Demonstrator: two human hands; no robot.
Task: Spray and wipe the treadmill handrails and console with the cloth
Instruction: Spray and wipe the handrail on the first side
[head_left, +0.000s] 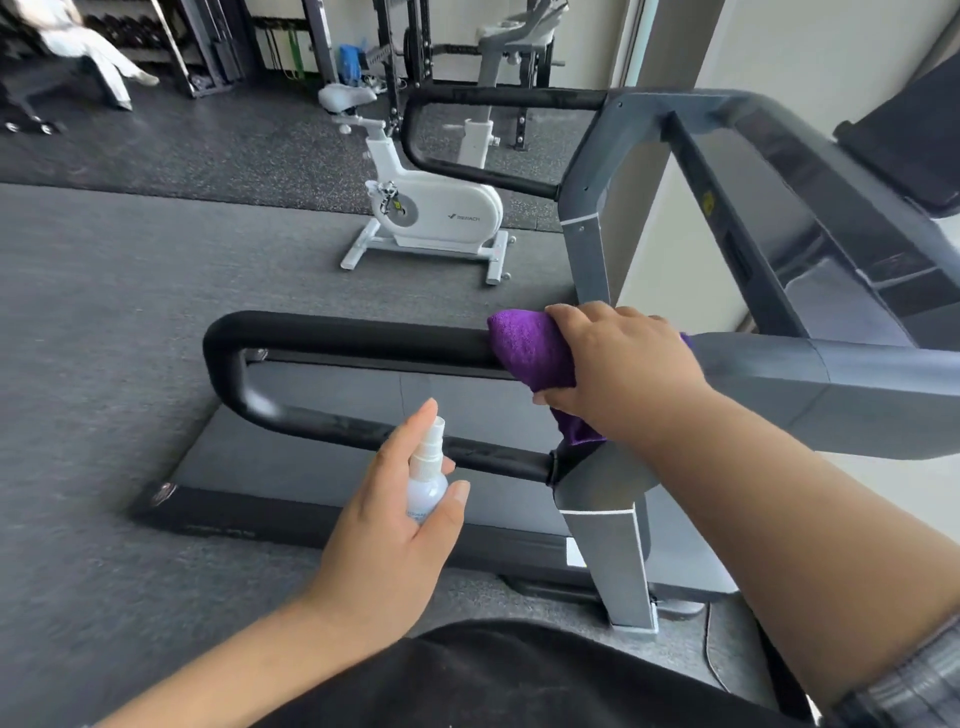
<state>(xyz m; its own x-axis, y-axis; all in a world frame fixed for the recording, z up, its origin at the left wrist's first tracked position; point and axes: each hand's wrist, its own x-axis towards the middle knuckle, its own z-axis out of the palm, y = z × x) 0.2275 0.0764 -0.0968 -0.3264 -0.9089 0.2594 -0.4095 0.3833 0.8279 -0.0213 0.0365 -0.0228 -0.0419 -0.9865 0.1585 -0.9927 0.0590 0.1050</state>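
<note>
With the right hand (623, 374) gripping the purple cloth (530, 353) around the near handrail (363, 338) and the left hand (395, 514) holding the spray bottle (427, 478), wiping looks barely begun; far handrail (498, 96) and console (904, 135) apparently remain.

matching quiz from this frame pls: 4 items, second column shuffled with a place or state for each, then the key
Things:
1. purple cloth
2. spray bottle
3. white exercise bike
4. far handrail

Places or states:
A. standing on the gym floor beyond the treadmill
B. held in the left hand, nozzle up
C. untouched by either hand
D. pressed round the near handrail by the right hand

Pairs: 1-D, 2-B, 3-A, 4-C
</note>
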